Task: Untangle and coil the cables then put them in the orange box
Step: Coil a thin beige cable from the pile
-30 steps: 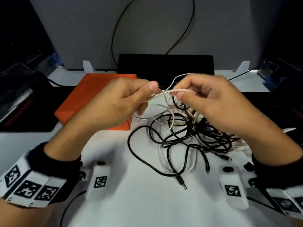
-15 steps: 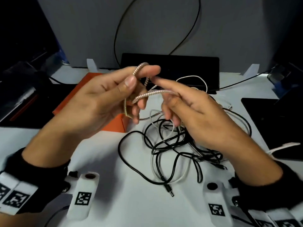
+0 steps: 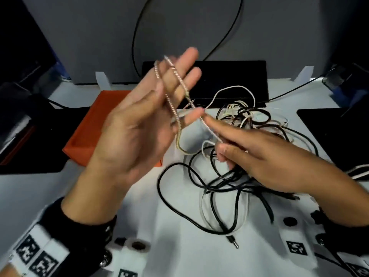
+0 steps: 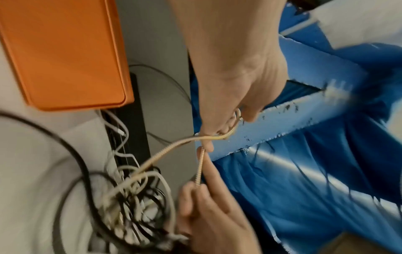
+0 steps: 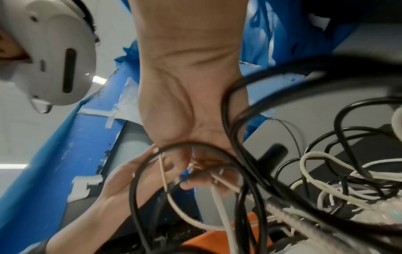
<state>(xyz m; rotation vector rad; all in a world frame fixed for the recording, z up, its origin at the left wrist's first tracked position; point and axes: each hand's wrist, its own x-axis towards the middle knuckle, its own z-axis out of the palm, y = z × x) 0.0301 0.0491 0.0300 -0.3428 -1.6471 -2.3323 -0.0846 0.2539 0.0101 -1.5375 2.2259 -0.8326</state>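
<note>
My left hand (image 3: 175, 84) is raised palm-up over the orange box (image 3: 87, 136), fingers straight and spread. A pinkish braided cable (image 3: 173, 108) loops over those fingers, and the thumb lies across one strand. In the left wrist view the braided cable (image 4: 167, 151) comes out between thumb and fingers. My right hand (image 3: 211, 126) pinches the other strand just right of the left thumb, above the tangle of black and white cables (image 3: 239, 156) on the white table. The braided cable trails down into that tangle. The orange box (image 4: 65, 51) shows nothing inside where visible.
A flat black device (image 3: 219, 80) lies behind the tangle by the grey wall. A black pad (image 3: 335, 132) lies at the right and dark equipment (image 3: 24, 136) at the left. A black jack plug (image 3: 232, 241) points toward the table's near edge.
My left hand has gone from gripping the braided cable to fingers spread upward with the cable looped over them. My right hand slid down and right along the strand.
</note>
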